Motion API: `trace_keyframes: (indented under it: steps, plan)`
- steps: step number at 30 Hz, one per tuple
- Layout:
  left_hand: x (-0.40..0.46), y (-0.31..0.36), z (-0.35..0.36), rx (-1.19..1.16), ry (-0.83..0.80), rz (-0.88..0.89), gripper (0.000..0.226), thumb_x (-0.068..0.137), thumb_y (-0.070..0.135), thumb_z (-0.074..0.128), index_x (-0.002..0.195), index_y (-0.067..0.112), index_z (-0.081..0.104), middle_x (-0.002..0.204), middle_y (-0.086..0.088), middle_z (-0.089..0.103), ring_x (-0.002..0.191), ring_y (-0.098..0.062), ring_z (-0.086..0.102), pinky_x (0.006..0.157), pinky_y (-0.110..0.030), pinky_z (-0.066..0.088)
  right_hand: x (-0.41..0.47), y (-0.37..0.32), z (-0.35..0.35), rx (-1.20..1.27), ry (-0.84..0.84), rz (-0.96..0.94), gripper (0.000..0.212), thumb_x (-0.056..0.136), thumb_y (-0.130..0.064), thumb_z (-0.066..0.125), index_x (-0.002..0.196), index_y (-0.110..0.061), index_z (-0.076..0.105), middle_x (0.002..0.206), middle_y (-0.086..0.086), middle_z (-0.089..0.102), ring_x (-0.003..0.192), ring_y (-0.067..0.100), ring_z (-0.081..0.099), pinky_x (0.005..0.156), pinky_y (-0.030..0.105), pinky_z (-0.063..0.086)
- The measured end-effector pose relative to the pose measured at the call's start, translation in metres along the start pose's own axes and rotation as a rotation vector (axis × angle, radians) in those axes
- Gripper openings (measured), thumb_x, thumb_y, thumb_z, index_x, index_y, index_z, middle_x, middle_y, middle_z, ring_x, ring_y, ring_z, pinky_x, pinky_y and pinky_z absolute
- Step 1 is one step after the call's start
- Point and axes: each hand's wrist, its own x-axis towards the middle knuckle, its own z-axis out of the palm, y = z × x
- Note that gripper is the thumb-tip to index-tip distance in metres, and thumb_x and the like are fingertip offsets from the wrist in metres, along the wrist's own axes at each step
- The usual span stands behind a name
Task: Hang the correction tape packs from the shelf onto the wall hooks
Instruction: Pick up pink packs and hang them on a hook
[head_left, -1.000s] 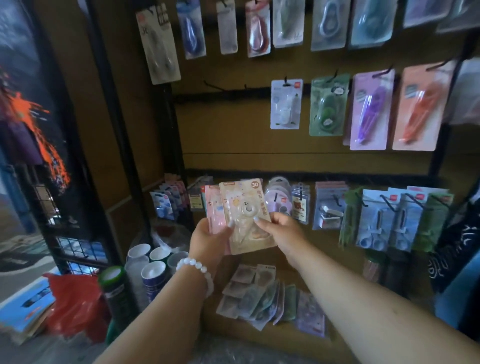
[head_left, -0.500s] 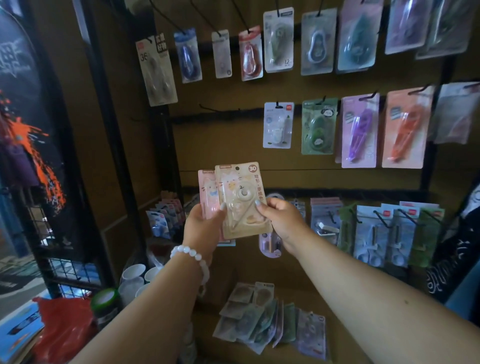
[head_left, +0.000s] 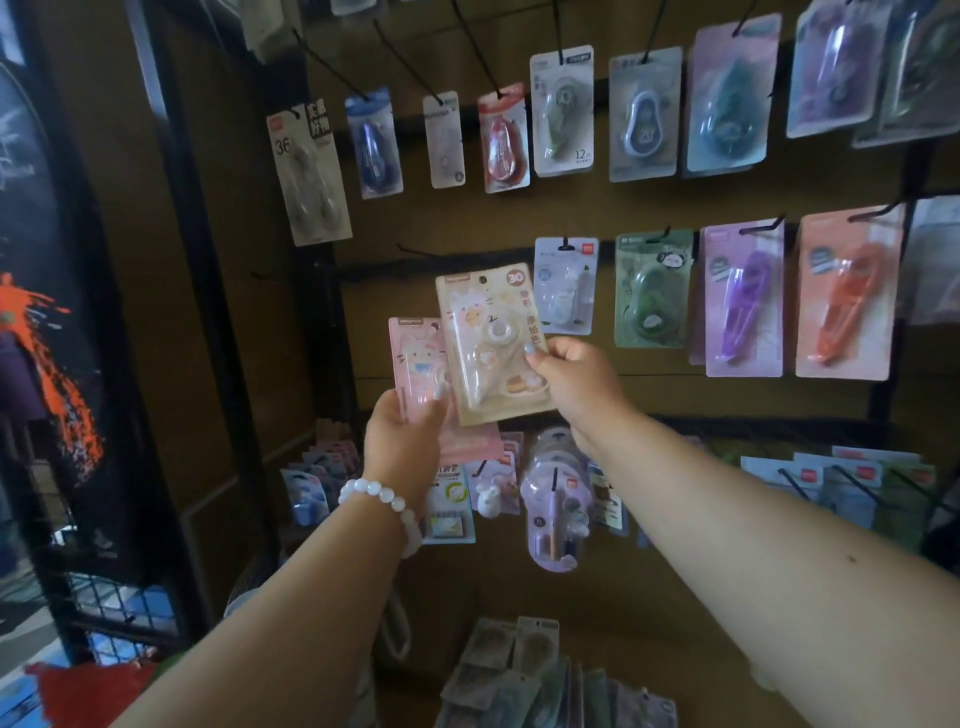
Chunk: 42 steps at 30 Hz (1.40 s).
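My right hand (head_left: 574, 382) grips a beige correction tape pack (head_left: 491, 338) by its right edge, raised just below the middle black rail. Its hang hole sits below and right of a bare black hook (head_left: 415, 251) on that rail. My left hand (head_left: 405, 436), with a white bead bracelet on the wrist, holds pink correction tape packs (head_left: 415, 364) just left of and partly behind the beige one. More loose packs (head_left: 530, 675) lie on the shelf below, near the bottom edge.
Hooks on the brown wall carry many packs: a white one (head_left: 565, 283), a green one (head_left: 652, 291), a purple one (head_left: 740, 301), an orange one (head_left: 847, 301), and an upper row (head_left: 561, 111). A lower row (head_left: 556, 499) hangs under my hands. A black frame post (head_left: 208, 312) stands at left.
Both hands have risen from the lower row towards the middle rail. The beige pack has drawn up and to the right, apart from the pink packs in my left hand.
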Motion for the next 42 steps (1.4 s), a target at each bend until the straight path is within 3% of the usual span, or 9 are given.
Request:
trace_keyframes:
  steps: [5, 8, 12, 16, 21, 29, 33, 39, 42]
  plan:
    - [0.014, -0.002, -0.005, 0.015, 0.012, 0.009, 0.031, 0.092, 0.036, 0.064, 0.118, 0.019, 0.060, 0.104, -0.003, 0.073, 0.089, -0.019, 0.074, 0.079, -0.043, 0.062, 0.020, -0.015, 0.004, -0.025, 0.077, -0.020, 0.033, 0.093, -0.026, 0.058, 0.096, 0.006, 0.061, 0.089, 0.017, 0.068, 0.093, 0.028, 0.066, 0.095, 0.046, 0.046]
    - [0.019, -0.009, -0.008, 0.009, 0.011, -0.015, 0.029, 0.093, 0.034, 0.063, 0.118, 0.019, 0.059, 0.104, -0.004, 0.073, 0.088, -0.020, 0.074, 0.078, -0.043, 0.062, 0.029, -0.019, 0.009, -0.050, 0.104, -0.036, 0.032, 0.093, -0.027, 0.057, 0.099, 0.004, 0.062, 0.101, 0.016, 0.069, 0.102, 0.031, 0.062, 0.090, 0.040, 0.050]
    - [0.028, -0.015, -0.009, 0.008, 0.016, -0.046, 0.031, 0.093, 0.034, 0.063, 0.120, 0.019, 0.058, 0.107, -0.004, 0.072, 0.091, -0.021, 0.073, 0.080, -0.044, 0.061, 0.037, -0.019, 0.017, -0.089, 0.133, -0.046, 0.032, 0.093, -0.028, 0.057, 0.093, 0.004, 0.063, 0.096, 0.017, 0.070, 0.084, 0.024, 0.064, 0.068, 0.029, 0.046]
    - [0.036, -0.019, -0.009, 0.006, 0.012, -0.046, 0.032, 0.093, 0.036, 0.062, 0.121, 0.021, 0.057, 0.105, -0.003, 0.072, 0.089, -0.021, 0.074, 0.075, -0.042, 0.061, 0.040, -0.012, 0.024, -0.102, 0.185, -0.078, 0.036, 0.092, -0.028, 0.057, 0.091, 0.008, 0.060, 0.098, 0.024, 0.067, 0.079, 0.030, 0.064, 0.068, 0.039, 0.051]
    - [0.044, -0.026, -0.011, 0.001, 0.014, -0.053, 0.033, 0.092, 0.036, 0.063, 0.121, 0.021, 0.058, 0.107, -0.003, 0.072, 0.091, -0.021, 0.073, 0.076, -0.042, 0.061, 0.035, -0.001, 0.029, -0.118, 0.237, -0.103, 0.036, 0.092, -0.030, 0.057, 0.087, 0.006, 0.059, 0.079, 0.024, 0.062, 0.065, 0.029, 0.053, 0.059, 0.033, 0.041]
    - [0.054, -0.036, -0.018, -0.025, 0.002, -0.080, 0.030, 0.092, 0.035, 0.064, 0.119, 0.022, 0.058, 0.107, -0.002, 0.072, 0.091, -0.021, 0.073, 0.079, -0.046, 0.061, 0.063, -0.001, 0.039, -0.241, 0.318, -0.020, 0.034, 0.094, -0.031, 0.054, 0.067, -0.012, 0.053, 0.064, 0.004, 0.054, 0.061, 0.020, 0.050, 0.050, 0.027, 0.037]
    - [0.060, -0.039, -0.020, -0.024, 0.001, -0.070, 0.030, 0.092, 0.036, 0.063, 0.119, 0.022, 0.058, 0.106, -0.002, 0.073, 0.089, -0.020, 0.074, 0.078, -0.045, 0.062, 0.088, 0.001, 0.042, -0.335, 0.340, 0.036, 0.029, 0.095, -0.031, 0.052, 0.094, -0.006, 0.066, 0.090, 0.011, 0.067, 0.079, 0.027, 0.062, 0.068, 0.035, 0.052]
    - [0.064, -0.041, -0.021, -0.023, -0.010, -0.068, 0.031, 0.092, 0.036, 0.063, 0.119, 0.023, 0.057, 0.106, -0.001, 0.072, 0.088, -0.019, 0.074, 0.077, -0.044, 0.062, 0.116, 0.007, 0.047, -0.452, 0.330, 0.150, 0.026, 0.095, -0.028, 0.052, 0.103, -0.007, 0.064, 0.089, 0.007, 0.062, 0.082, 0.027, 0.063, 0.071, 0.034, 0.055]
    - [0.063, -0.038, -0.022, -0.031, -0.016, -0.051, 0.028, 0.093, 0.036, 0.063, 0.117, 0.024, 0.058, 0.105, 0.000, 0.073, 0.087, -0.018, 0.074, 0.072, -0.040, 0.062, 0.112, 0.022, 0.052, -0.339, 0.339, 0.207, 0.034, 0.092, -0.030, 0.059, 0.115, -0.005, 0.056, 0.107, 0.010, 0.064, 0.090, 0.031, 0.066, 0.076, 0.039, 0.057]
